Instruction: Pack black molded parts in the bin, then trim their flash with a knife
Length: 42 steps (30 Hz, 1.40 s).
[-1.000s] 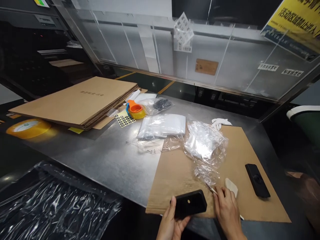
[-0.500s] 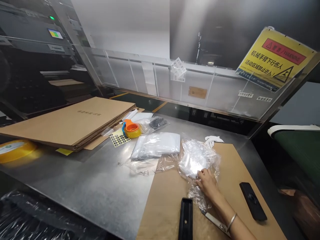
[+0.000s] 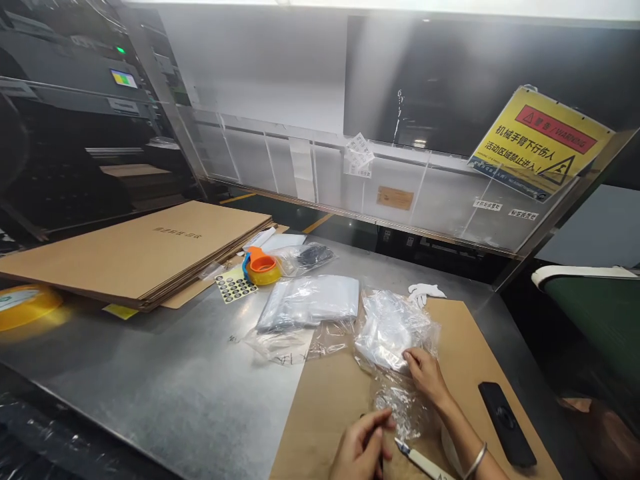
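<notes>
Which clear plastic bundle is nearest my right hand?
The crumpled bundle on the right: your right hand is at its near edge, while the flatter bundle lies farther left.

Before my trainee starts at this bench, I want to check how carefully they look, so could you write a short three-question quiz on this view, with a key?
1. Multiple choice: what does the right hand touch?
(a) the warning sign
(b) the clear plastic packet
(c) the white glove
2. True or false: the left hand is closer than the right hand to the tip of the pale-handled tool.
3. Fill in: the black oblong part on the right lies on a flat sheet of ____.

Key: 1. b; 2. true; 3. cardboard.
</notes>
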Tool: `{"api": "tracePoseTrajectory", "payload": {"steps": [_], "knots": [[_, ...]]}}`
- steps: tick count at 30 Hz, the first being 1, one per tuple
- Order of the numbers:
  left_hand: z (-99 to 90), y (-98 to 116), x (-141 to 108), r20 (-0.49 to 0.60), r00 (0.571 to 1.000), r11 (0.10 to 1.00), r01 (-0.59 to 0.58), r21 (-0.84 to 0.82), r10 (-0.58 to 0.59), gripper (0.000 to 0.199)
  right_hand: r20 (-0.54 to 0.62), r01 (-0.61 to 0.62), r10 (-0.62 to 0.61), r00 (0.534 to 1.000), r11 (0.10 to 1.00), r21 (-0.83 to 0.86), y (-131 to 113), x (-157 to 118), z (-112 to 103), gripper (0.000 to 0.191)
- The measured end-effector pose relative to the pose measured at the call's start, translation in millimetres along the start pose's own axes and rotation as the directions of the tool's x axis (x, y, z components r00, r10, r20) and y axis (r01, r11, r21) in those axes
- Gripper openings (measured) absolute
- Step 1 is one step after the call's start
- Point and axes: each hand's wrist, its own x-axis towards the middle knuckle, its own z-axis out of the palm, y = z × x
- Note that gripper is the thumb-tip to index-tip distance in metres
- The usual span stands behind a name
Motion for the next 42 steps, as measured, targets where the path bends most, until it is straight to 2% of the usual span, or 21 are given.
{"api": "tracePoseTrajectory", "payload": {"steps": [1,3,4,6,9,12,16,19,20,22,24,25,26,28,30,33,36,38,39,40,42], "knots": [[6.9,6,11,0.016,0.993,0.990,-0.121,0.078,0.120,0.037,0.010,0.008,-0.008,1.000,0.999,0.039,-5,-1,-6,0.037],[20.3,22,30,0.114,0.941,0.917,-0.337,0.212,0.319,0.038,0.063,0.019,-0.027,0.998,0.992,0.125,-18,-6,-18,0.036],[25.9,29,38,0.158,0.914,0.871,-0.404,0.279,0.374,0.041,0.099,0.015,-0.033,0.995,0.985,0.173,-24,-10,-23,0.037],[33.6,39,51,0.257,0.893,0.793,-0.447,0.415,0.369,0.039,0.159,-0.025,-0.020,0.987,0.962,0.273,-34,-18,-32,0.040],[36.2,40,60,0.327,0.904,0.745,-0.417,0.520,0.277,0.023,0.204,-0.136,0.056,0.977,0.906,0.400,-40,-32,-42,0.047],[31.8,34,60,0.299,0.924,0.760,-0.369,0.534,0.238,0.034,0.261,-0.245,0.115,0.958,0.802,0.545,-40,-48,-49,0.050],[22.6,35,51,0.272,0.933,0.746,-0.353,0.565,0.235,0.035,0.321,-0.357,0.173,0.931,0.615,0.704,-42,-68,-50,0.039],[15.5,41,40,0.274,0.930,0.721,-0.363,0.591,0.243,0.034,0.332,-0.377,0.187,0.924,0.585,0.719,-46,-77,-45,0.039],[13.2,42,35,0.260,0.930,0.714,-0.367,0.597,0.261,0.030,0.335,-0.375,0.181,0.925,0.582,0.721,-49,-79,-43,0.039],[8.8,42,24,0.168,0.914,0.695,-0.391,0.604,0.368,0.026,0.317,-0.352,0.167,0.934,0.594,0.724,-54,-82,-38,0.039],[5.3,38,12,0.044,0.865,0.675,-0.420,0.607,0.499,0.033,0.261,-0.304,0.165,0.951,0.648,0.698,-61,-84,-31,0.039],[4.0,35,6,0.016,0.855,0.677,-0.422,0.603,0.519,0.030,0.232,-0.279,0.163,0.959,0.690,0.667,-66,-85,-28,0.039],[3.1,31,1,0.022,0.869,0.697,-0.411,0.587,0.495,0.027,0.211,-0.258,0.158,0.964,0.737,0.625,-72,-87,-25,0.038],[2.2,24,-7,0.105,0.933,0.782,-0.347,0.518,0.345,0.028,0.201,-0.221,0.133,0.970,0.823,0.523,-84,-91,-19,0.033],[1.4,17,-10,0.169,0.963,0.866,-0.262,0.426,0.208,0.033,0.232,-0.185,0.092,0.968,0.888,0.420,-95,-93,-14,0.029],[-3.9,9,-9,0.092,0.983,0.910,-0.180,0.373,0.157,0.039,0.274,-0.162,0.047,0.961,0.896,0.414,-101,-94,-8,0.027],[-14.3,2,-8,-0.048,0.981,0.896,-0.152,0.416,0.189,0.037,0.145,-0.206,0.151,0.978,0.816,0.540,-95,-91,0,0.029],[-20.8,-3,-9,-0.118,0.956,0.854,-0.181,0.488,0.270,0.028,0.017,-0.196,0.219,0.976,0.836,0.512,-93,-89,6,0.028],[-23.3,-5,-10,-0.134,0.922,0.795,-0.233,0.560,0.364,0.020,-0.020,-0.173,0.205,0.979,0.871,0.460,-93,-88,9,0.026],[-25.2,-6,-12,-0.112,0.870,0.697,-0.302,0.650,0.481,0.016,-0.025,-0.134,0.157,0.987,0.906,0.401,-95,-88,11,0.023],[-28.2,-6,-14,0.064,0.739,0.404,-0.436,0.805,0.670,0.027,0.022,-0.027,0.021,1.000,0.955,0.296,-102,-88,15,0.014]]}}
